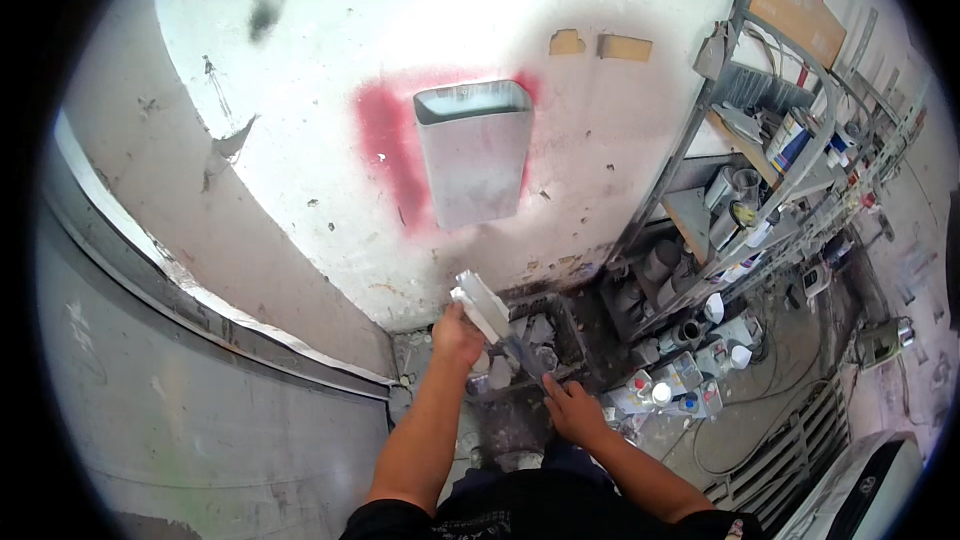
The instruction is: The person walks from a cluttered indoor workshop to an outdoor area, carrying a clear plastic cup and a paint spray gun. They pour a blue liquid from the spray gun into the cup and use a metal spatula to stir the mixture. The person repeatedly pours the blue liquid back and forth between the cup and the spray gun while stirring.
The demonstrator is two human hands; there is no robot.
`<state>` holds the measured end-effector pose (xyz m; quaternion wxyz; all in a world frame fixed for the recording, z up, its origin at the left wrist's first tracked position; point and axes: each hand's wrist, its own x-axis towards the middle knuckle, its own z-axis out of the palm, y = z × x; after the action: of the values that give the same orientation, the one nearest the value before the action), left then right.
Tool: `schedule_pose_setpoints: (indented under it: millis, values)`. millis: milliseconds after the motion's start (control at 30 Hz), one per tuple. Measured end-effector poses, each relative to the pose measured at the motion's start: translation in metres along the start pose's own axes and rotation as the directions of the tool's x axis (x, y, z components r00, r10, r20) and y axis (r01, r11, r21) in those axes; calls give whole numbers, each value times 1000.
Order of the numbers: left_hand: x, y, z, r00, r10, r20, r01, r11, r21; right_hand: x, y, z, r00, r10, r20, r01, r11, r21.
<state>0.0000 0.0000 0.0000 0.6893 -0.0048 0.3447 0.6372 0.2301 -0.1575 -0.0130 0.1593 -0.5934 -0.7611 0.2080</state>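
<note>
My left hand is closed around the edge of a pale, flat, narrow piece, held tilted in front of the wall. What kind of piece it is I cannot tell. Lower and to the right, my right hand grips a flat-bladed tool like a putty knife. Its greyish blade points up and left and meets the lower end of the pale piece, so the exact contact is hard to make out. Below both lies a crate with cups and scraps inside.
A grey bin-shaped holder is fixed to the wall, with red spray around it. Shelving on the right carries cans and tubs. Several containers and a metal grate occupy the floor. A grey panel borders the left.
</note>
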Motion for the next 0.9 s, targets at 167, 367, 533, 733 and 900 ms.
schedule_pose_setpoints:
  millis: [167, 367, 533, 733, 900]
  values:
    - [7, 1, -12, 998, -49, 26, 47, 997, 68, -32, 7, -2, 999, 7, 41, -7, 1000, -2]
    - [-2, -8, 11, 990, -142, -16, 143, 985, 93, -58, 32, -7, 998, -63, -21, 61, 995, -76]
    - [13, -5, -7, 993, -114, 9, 114, 992, 55, -73, 31, -19, 998, 25, 60, -27, 998, 49]
    - [7, 4, 12, 998, -38, 53, 41, 998, -50, -78, 50, -44, 980, 45, -193, -23, 993, 116]
    - [1, -3, 23, 997, -65, 31, 67, 993, -97, -15, 16, -51, 947, -48, -318, 58, 998, 23]
